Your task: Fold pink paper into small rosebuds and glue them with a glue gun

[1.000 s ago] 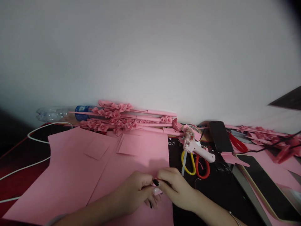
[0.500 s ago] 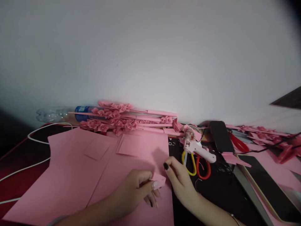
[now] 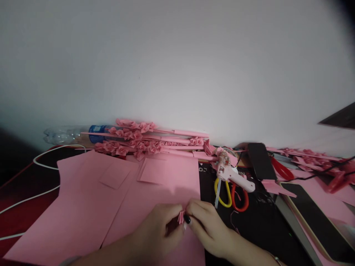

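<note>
A small folded piece of pink paper [image 3: 181, 216] is pinched between both my hands, low in the middle of the view. My left hand [image 3: 159, 229] is closed on its left side with the fingers curled. My right hand [image 3: 206, 225] is closed on its right side, thumb and fingertips pressed to the fold. Both hands hover just over large pink paper sheets [image 3: 91, 199] spread on the dark table.
Pink paper roses on stems [image 3: 144, 140] and a plastic bottle [image 3: 69, 133] lie along the wall. A pink glue gun [image 3: 233, 175], yellow and red scissors [image 3: 230, 192], a black phone [image 3: 259, 160], a tablet [image 3: 316, 218] and a white cable [image 3: 41, 162] surround the sheets.
Half a second ago my right hand had come off the paper and was lifted to the right; it has returned, and both hands now pinch the folded piece together.
</note>
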Demonstrator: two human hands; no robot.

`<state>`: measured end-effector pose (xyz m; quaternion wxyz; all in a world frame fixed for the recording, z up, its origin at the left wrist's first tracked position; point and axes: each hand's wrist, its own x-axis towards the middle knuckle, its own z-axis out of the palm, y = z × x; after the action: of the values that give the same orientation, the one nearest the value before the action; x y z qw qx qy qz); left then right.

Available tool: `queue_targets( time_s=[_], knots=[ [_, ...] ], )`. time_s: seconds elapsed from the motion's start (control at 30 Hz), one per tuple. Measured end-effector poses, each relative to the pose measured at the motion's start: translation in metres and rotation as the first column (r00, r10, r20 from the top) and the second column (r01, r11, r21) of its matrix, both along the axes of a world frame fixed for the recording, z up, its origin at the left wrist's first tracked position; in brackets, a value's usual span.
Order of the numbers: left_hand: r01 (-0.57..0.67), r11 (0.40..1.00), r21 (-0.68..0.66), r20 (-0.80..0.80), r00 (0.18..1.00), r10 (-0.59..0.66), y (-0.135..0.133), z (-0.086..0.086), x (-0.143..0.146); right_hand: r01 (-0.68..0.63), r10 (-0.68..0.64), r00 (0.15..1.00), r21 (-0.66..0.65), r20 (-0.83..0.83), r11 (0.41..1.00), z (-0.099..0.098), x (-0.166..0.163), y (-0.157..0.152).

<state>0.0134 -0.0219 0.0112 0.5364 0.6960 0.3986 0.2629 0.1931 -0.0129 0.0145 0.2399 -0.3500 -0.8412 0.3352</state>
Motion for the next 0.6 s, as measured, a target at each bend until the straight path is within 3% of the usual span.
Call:
queue_targets(
  time_s=[0.3, 0.47, 0.6],
  knots=[
    [-0.022, 0.999, -0.033, 0.048, 0.999, 0.024, 0.0019, -0.0056, 0.0009, -0.015, 0.017, 0.999, -0.054, 0.039, 0.998, -0.0050, -0.0002, -0.0018],
    [-0.008, 0.999, -0.041, -0.009, 1.000, 0.008, 0.0012, -0.0047, 0.0009, 0.059, -0.060, 0.998, -0.044, -0.029, 0.997, -0.0061, -0.0017, -0.0024],
    [-0.107, 0.992, -0.066, -0.067, 0.992, 0.102, 0.0033, 0.0017, -0.0003, 0.207, -0.217, 0.969, -0.090, -0.121, 0.974, -0.0052, -0.0022, -0.0007]
  ],
)
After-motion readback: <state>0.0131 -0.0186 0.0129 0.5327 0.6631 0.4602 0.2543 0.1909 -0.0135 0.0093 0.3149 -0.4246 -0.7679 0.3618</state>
